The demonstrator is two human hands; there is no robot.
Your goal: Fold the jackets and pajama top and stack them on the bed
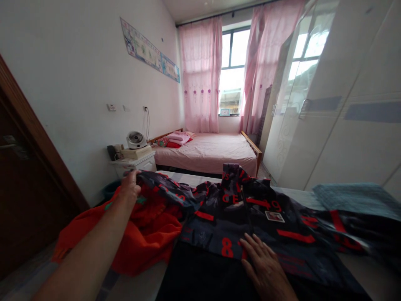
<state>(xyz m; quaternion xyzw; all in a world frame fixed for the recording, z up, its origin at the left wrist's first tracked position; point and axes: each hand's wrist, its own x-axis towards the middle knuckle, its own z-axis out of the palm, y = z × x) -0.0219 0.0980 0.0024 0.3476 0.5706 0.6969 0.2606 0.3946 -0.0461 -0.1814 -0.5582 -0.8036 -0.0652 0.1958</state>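
A dark jacket [206,234] with red stripes, letters and numbers lies spread over a light surface, its collar pointing away from me. My left hand [133,182] is stretched out to the far left, its fingers closed on the end of one jacket sleeve. Flat on the jacket's front, beside a red number 8, rests my right hand [263,261] with its fingers apart. Under the left sleeve and my forearm sits a crumpled orange-red garment [150,242]. The other sleeve extends to the right edge, where it blurs.
A folded blue-grey cloth [354,198] lies at the right. Beyond are a bed [206,152] with pink bedding, a white nightstand [138,164] carrying a small fan [137,140], and a tall white wardrobe [332,146]. A brown door [25,200] stands at the left.
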